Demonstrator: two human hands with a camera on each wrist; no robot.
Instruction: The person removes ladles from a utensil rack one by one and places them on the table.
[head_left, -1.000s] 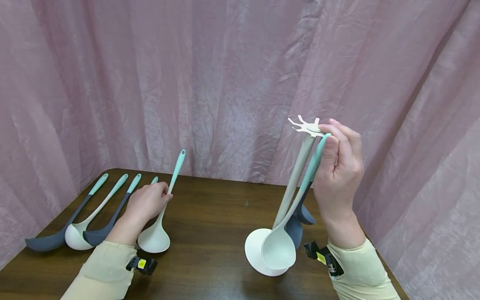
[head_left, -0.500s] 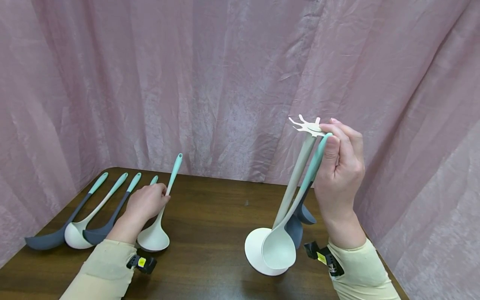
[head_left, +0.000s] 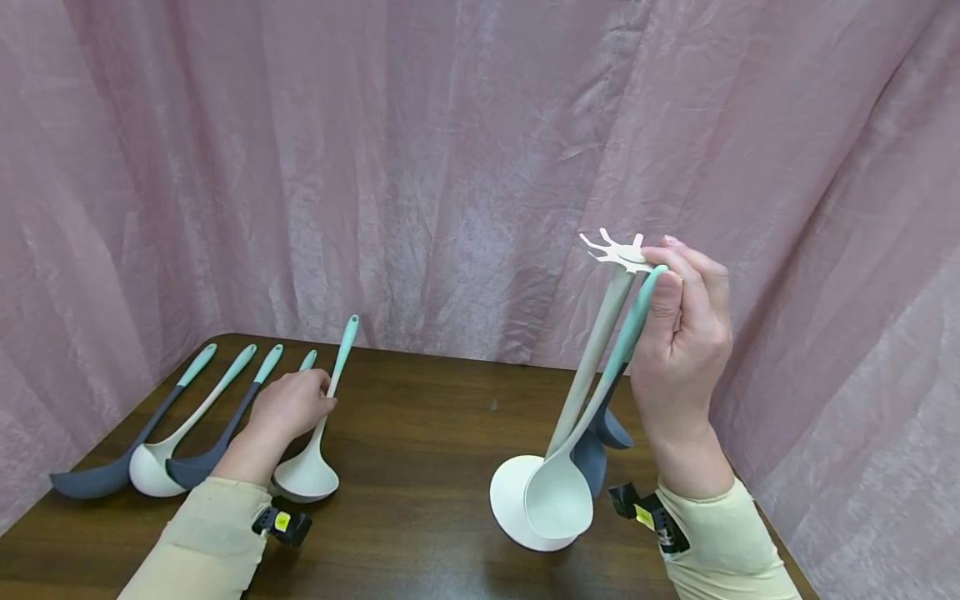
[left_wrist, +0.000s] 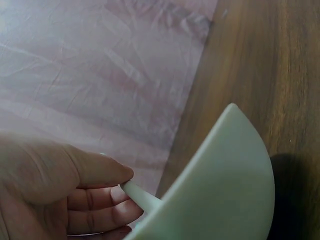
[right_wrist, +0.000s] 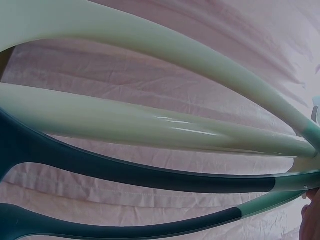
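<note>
My left hand (head_left: pixel 291 404) pinches the shaft of a white ladle (head_left: pixel 307 475) with a mint handle, thumb against curled fingers. Its handle leans up and away, and its bowl sits low over the table; in the left wrist view the bowl (left_wrist: pixel 220 185) looms large. My right hand (head_left: pixel 684 333) is at the top of a white utensil stand (head_left: pixel 588 367), thumb and fingers pinching the mint handle end of a white spoon (head_left: pixel 558 500) beside the hooks. Behind that spoon hang two dark blue utensils (right_wrist: pixel 150 175), with their mint ends close to the right fingers.
On the brown table (head_left: pixel 420 467), a dark blue utensil (head_left: pixel 97 482), a white ladle (head_left: pixel 153 471) and another dark blue utensil (head_left: pixel 198 468) lie at the left. One more mint handle (head_left: pixel 308 360) shows behind the left hand. A pink curtain (head_left: pixel 450 167) surrounds the table.
The left hand has moved slightly left and down, and the ladle's handle end has dropped lower and leftward. The right hand and the stand have hardly shifted.
</note>
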